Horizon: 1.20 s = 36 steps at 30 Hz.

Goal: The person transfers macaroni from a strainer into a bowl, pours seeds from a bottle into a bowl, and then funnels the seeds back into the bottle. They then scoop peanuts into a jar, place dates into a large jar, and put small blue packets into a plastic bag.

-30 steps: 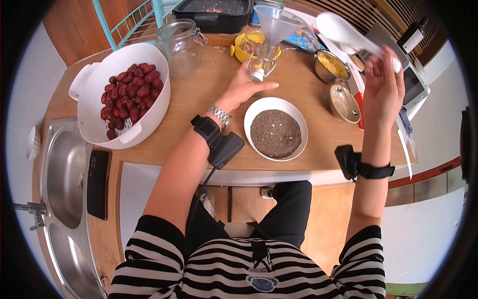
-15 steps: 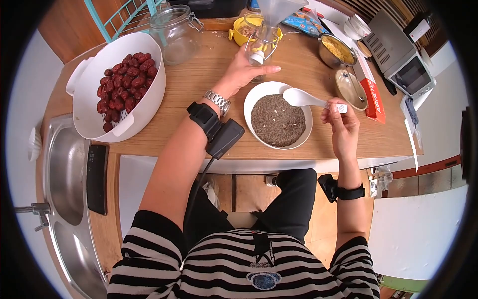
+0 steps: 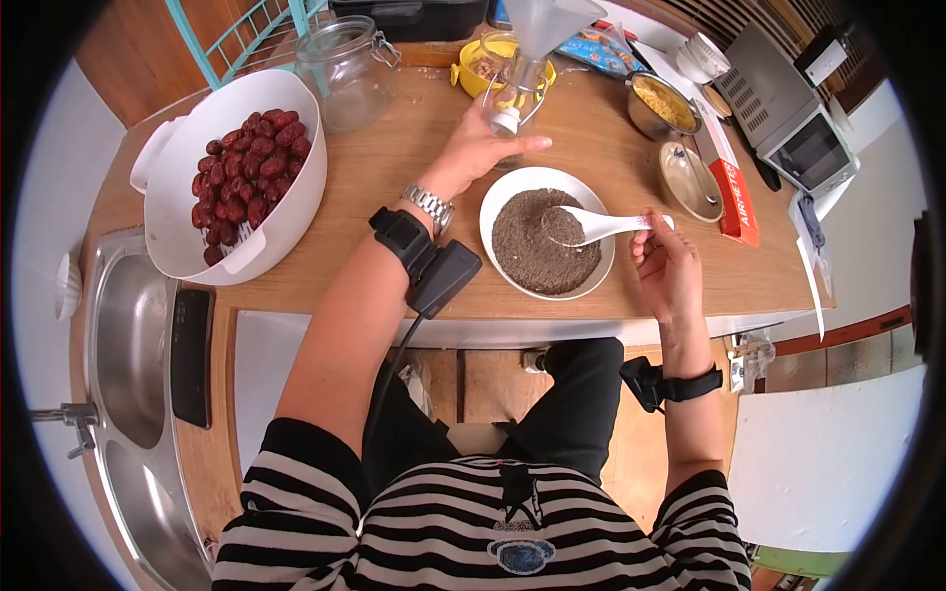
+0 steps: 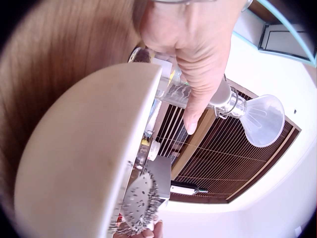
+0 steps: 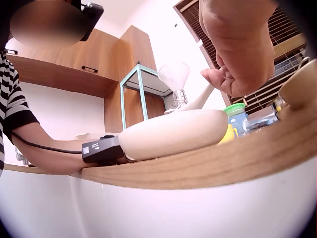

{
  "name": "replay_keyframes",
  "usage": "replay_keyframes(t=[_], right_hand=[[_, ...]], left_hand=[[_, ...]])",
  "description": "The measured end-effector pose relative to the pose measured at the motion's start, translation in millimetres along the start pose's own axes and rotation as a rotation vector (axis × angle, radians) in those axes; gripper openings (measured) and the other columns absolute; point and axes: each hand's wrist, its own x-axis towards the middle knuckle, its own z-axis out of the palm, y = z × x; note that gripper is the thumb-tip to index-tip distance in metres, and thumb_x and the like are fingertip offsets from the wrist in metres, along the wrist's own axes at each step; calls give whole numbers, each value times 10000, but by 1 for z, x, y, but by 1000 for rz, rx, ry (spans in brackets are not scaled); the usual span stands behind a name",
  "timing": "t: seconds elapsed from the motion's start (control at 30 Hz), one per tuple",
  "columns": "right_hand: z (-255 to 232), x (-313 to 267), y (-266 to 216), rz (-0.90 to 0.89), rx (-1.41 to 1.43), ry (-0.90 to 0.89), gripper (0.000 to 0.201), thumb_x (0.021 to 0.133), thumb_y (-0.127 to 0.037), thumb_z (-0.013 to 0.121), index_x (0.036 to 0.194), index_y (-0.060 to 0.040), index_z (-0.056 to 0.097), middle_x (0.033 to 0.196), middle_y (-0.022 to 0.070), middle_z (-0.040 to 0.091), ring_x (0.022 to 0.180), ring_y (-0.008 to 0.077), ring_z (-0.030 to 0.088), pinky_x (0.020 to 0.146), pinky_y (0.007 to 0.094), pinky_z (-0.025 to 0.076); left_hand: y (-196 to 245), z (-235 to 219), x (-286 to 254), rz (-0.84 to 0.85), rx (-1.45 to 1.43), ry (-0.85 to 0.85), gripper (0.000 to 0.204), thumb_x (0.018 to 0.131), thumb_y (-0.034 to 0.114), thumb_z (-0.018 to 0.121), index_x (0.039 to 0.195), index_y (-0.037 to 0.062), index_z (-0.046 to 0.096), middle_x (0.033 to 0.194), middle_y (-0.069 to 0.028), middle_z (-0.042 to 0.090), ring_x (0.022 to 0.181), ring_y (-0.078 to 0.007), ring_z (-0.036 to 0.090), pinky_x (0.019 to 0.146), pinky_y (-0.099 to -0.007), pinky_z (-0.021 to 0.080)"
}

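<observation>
The left hand [image 3: 473, 153] grips a clear glass bottle with a wire clip and white stopper [image 3: 506, 120]; a translucent funnel [image 3: 544, 28] stands in its mouth. In the left wrist view, the left hand's thumb lies along the bottle and the funnel [image 4: 262, 120] flares from its neck. The right hand [image 3: 670, 264] pinches the handle of a white spoon [image 3: 596, 226], its bowl dipped into dark fine seeds [image 3: 537, 258] in a white bowl [image 3: 490, 212]. Seeds cling to the spoon [image 4: 140, 198] in the left wrist view.
A white basket of red dates [image 3: 296, 212] and an open glass jar [image 3: 345, 84] stand at the left. Behind the bottle is a yellow bowl [image 3: 467, 79]. A metal bowl [image 3: 641, 110], an oval dish [image 3: 680, 192] and a red box [image 3: 734, 202] are at the right.
The right hand has come down from the upper right with the spoon, whose bowl has moved from above the seeds into them. The left hand keeps its hold on the bottle.
</observation>
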Motion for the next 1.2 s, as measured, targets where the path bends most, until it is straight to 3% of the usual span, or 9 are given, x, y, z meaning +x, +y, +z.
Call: replay_keyframes(t=[0.07, 0.2, 0.3, 0.37, 0.6, 0.7, 0.77, 1.0, 1.2], right_hand=[[3, 0, -11, -25, 8, -15, 168, 831, -150, 479, 868, 7, 524, 629, 41, 532, 552, 104, 492, 516, 192, 400], [18, 1, -39, -74, 39, -44, 174, 828, -147, 471, 857, 15, 528, 608, 39, 528, 527, 103, 478, 502, 185, 392], [30, 7, -66, -117, 67, -90, 171, 831, -134, 451, 855, 22, 518, 600, 29, 528, 510, 90, 469, 475, 175, 383], [34, 15, -86, -91, 144, -154, 164, 832, -122, 444, 849, 25, 514, 600, 30, 528, 516, 89, 477, 473, 173, 392], [71, 51, -141, -253, 199, -188, 152, 825, -86, 466, 850, 61, 496, 690, 72, 534, 582, 113, 517, 551, 194, 464], [90, 65, -143, -341, 166, -98, 142, 815, -72, 484, 837, 68, 495, 718, 89, 532, 608, 139, 526, 602, 212, 481], [96, 75, -141, -326, 160, -134, 155, 818, -86, 488, 848, 65, 502, 726, 99, 539, 634, 156, 538, 616, 216, 478], [112, 67, -115, -655, -302, -275, 254, 816, -139, 519, 998, 37, 511, 811, 119, 567, 739, 171, 567, 666, 243, 473], [89, 42, -119, -865, -216, -205, 247, 833, -138, 490, 1001, 43, 503, 827, 108, 556, 755, 158, 550, 677, 245, 452]], left_hand=[[-4, 0, 1, 70, 17, 26, 646, 610, 113, 733, 1136, 3, 373, 1016, -67, 489, 900, -114, 487, 769, -244, 414], [-2, 1, 0, 40, 3, 24, 621, 621, 76, 720, 1136, 21, 376, 1037, -46, 476, 938, -105, 463, 772, -237, 411], [-5, 1, 1, 53, -78, 13, 753, 562, 177, 767, 1152, -20, 341, 1065, -97, 473, 960, -156, 461, 817, -268, 388], [-7, -1, 2, 48, -72, 12, 765, 559, 182, 769, 1157, -21, 335, 1075, -101, 465, 972, -156, 453, 818, -266, 387], [-3, -1, 1, 19, -46, 10, 801, 561, 191, 767, 1175, -28, 301, 1091, -119, 447, 992, -162, 443, 828, -265, 385], [-2, 0, 0, 43, -39, 10, 820, 561, 193, 768, 1183, -34, 284, 1101, -128, 438, 998, -164, 440, 831, -267, 386], [-3, 0, 0, 42, -44, 6, 830, 561, 199, 768, 1187, -39, 277, 1111, -131, 432, 1000, -166, 438, 832, -268, 386], [-1, 0, 0, 26, -27, 15, 821, 562, 206, 767, 1187, -35, 292, 1124, -131, 425, 1006, -171, 431, 829, -269, 385], [6, 1, -3, 30, 14, 34, 792, 568, 198, 764, 1176, -33, 312, 1114, -128, 438, 996, -165, 438, 820, -266, 388]])
